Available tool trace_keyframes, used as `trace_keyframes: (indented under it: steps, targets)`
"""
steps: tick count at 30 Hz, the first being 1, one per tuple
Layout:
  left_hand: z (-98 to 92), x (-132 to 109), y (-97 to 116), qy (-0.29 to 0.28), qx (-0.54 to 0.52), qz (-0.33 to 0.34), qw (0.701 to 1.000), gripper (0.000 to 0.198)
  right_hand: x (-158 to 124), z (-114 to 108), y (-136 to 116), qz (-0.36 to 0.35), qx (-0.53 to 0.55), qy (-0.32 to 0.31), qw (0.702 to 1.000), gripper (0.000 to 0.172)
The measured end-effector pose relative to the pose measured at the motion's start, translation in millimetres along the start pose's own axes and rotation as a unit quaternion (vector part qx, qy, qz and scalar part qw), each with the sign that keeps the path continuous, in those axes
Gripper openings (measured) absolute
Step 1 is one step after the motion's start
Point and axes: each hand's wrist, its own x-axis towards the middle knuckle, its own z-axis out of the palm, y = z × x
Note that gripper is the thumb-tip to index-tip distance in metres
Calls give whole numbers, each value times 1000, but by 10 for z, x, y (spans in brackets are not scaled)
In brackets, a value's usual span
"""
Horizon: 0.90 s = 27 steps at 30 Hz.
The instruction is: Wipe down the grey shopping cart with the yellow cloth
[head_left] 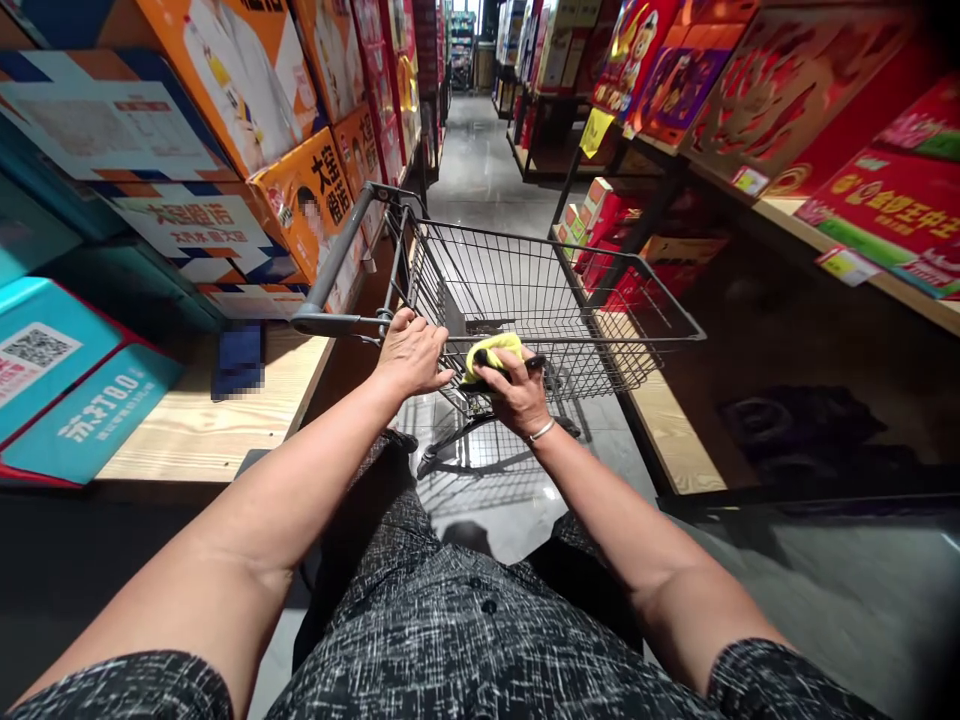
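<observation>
A wire shopping cart [525,290] stands in a store aisle in front of me, its basket holding nothing I can see. My left hand [411,352] is closed round the near rim of the cart, beside its grey handle bar [339,262]. My right hand [517,392] presses a yellow cloth [491,352] onto the same near edge of the cart, fingers curled over the cloth. A silver bracelet sits on my right wrist.
Shelves line both sides of the aisle. Orange, white and teal boxes [247,110] stand on the left over a wooden shelf [202,420]. Red gift boxes [885,200] fill the right shelves. The glossy grey floor [480,160] runs ahead between them.
</observation>
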Motion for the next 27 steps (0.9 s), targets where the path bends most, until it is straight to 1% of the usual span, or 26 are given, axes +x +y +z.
trace_keyframes:
  steps: [2,4,5,8,11,13,14,16,20,22,24,27]
  targets:
    - [8,25,-25,-3,1,-2,1000,40,245,-127,-55,6,-14,25,1000,50]
    - [15,42,-41,-5,3,-2,1000,40,387,-202,4,36,-30,14,999,53]
    - [20,49,-49,-5,4,-2,1000,40,414,-230,81,58,-38,1,998,55]
    - [39,68,-75,-4,6,1,1000,39,354,-332,467,143,-64,-31,987,61]
    - [52,95,-100,-6,1,-7,1000,40,218,-497,907,228,-90,-27,969,58]
    - [59,120,-112,-11,-6,-15,1000,41,181,-604,1081,272,-103,-25,957,53]
    - [64,135,-117,-13,-10,-18,1000,42,193,-642,1108,285,-107,-28,952,51]
    - [81,170,-130,-14,-19,-21,999,42,284,-670,1041,283,-109,-45,952,47]
    - [122,269,-189,-6,-16,-21,1000,44,640,-587,703,211,-83,-96,969,39]
    - [130,332,-239,-11,-9,-21,1000,45,801,-545,632,184,-65,-126,973,38]
    - [127,395,-295,-27,-14,-23,999,44,879,-534,692,172,-42,-149,973,39]
    - [121,478,-374,-55,-23,-29,998,43,813,-562,944,179,-17,-154,972,42]
